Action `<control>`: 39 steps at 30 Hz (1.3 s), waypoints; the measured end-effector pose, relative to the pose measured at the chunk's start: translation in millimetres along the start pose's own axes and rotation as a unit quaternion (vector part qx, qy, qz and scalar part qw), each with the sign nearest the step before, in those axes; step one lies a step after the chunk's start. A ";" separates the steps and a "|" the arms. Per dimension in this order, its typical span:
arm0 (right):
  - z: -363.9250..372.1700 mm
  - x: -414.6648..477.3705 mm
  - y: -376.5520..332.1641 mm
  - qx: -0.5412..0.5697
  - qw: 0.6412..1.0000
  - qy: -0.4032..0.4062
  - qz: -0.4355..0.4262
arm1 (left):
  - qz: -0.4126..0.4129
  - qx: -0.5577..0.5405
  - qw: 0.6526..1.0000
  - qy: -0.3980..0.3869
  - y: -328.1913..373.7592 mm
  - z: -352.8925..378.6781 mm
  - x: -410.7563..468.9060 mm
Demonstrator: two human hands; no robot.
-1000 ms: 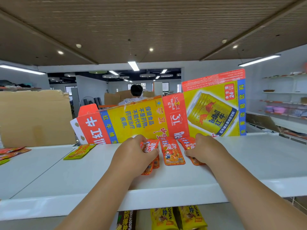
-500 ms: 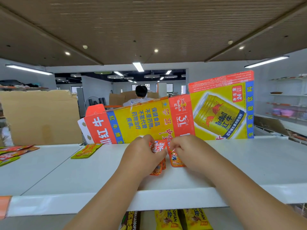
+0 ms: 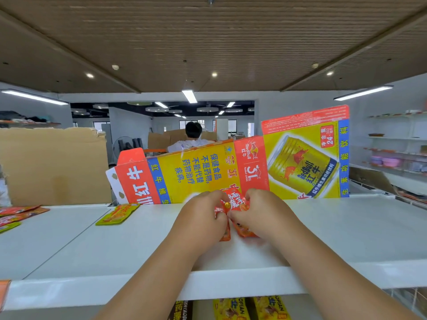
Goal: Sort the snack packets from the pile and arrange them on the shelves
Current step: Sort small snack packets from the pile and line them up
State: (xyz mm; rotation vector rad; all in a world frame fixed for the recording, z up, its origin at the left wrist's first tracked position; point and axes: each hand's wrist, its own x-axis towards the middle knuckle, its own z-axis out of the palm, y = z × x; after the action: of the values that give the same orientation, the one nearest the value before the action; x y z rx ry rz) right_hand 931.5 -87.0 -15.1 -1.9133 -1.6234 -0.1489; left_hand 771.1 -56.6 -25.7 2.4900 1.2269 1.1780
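Both my hands are on the white top shelf [image 3: 346, 227], pressed together around a bunch of red-orange snack packets [image 3: 233, 200]. My left hand [image 3: 201, 218] grips the bunch from the left, fingers curled over it. My right hand [image 3: 263, 215] grips it from the right. The packets' upper ends stick up between my fingertips, and lower ends [image 3: 242, 232] show under my hands. How many packets are in the bunch is hidden.
A flattened yellow and red Red Bull carton [image 3: 231, 169] stands along the shelf's back edge. A yellow-green packet [image 3: 117, 213] lies to the left, red packets [image 3: 16, 214] at the far left. Yellow packets [image 3: 251, 309] hang below. Brown cardboard [image 3: 53, 165] stands back left; a person [image 3: 193, 137] sits behind.
The packets lay fanned apart under my hands a second ago. My hands have moved toward each other and gathered them into one bunch, which now stands partly raised.
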 end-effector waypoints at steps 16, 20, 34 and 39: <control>1.6 8.5 18.1 -0.111 0.992 -0.021 0.063 | -0.028 0.044 0.998 -0.030 -7.0 1.7 2.7; 7.7 10.1 14.7 -0.120 0.990 -0.021 0.068 | -0.040 0.043 0.998 -0.023 -9.8 1.4 3.0; 21.5 13.1 12.8 -0.161 0.984 -0.013 0.076 | -0.051 0.063 0.996 -0.040 -8.3 1.1 0.7; 24.3 14.7 11.6 -0.160 0.984 -0.006 0.075 | -0.053 0.066 0.995 -0.046 -7.1 0.0 0.7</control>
State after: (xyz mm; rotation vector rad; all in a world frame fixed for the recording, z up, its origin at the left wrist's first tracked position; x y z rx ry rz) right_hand 938.5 -62.5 -32.2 -2.2735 -1.5269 -0.3550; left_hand 767.0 -51.4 -28.3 2.5038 1.4338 0.9758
